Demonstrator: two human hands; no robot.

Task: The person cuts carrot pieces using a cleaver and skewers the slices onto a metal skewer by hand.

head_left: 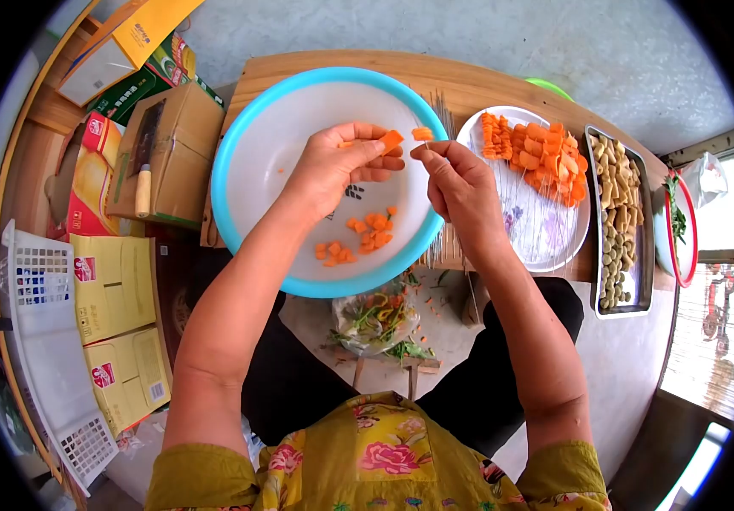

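Note:
Over the blue-rimmed basin (pixel 224 170), my left hand (pixel 337 166) pinches an orange carrot slice (pixel 392 140) between thumb and fingers. My right hand (pixel 460 179) is closed on a thin skewer (pixel 426 146), which carries carrot pieces (pixel 422 134) near its tip. The two hands are close together but apart. Several cut carrot pieces (pixel 373 230) lie on the basin's bottom. To the right, a white plate (pixel 578 234) bears skewers threaded with carrot slices (pixel 546 157), their sticks pointing toward me.
Bare skewers (pixel 445 247) lie between basin and plate. Farther right are a metal tray (pixel 642 294) of skewered food and a red-rimmed bowl (pixel 686 277) with greens. A knife (pixel 143 187) rests on a cardboard box (pixel 184 162) at left. A bag of vegetable scraps (pixel 375 324) sits below the basin.

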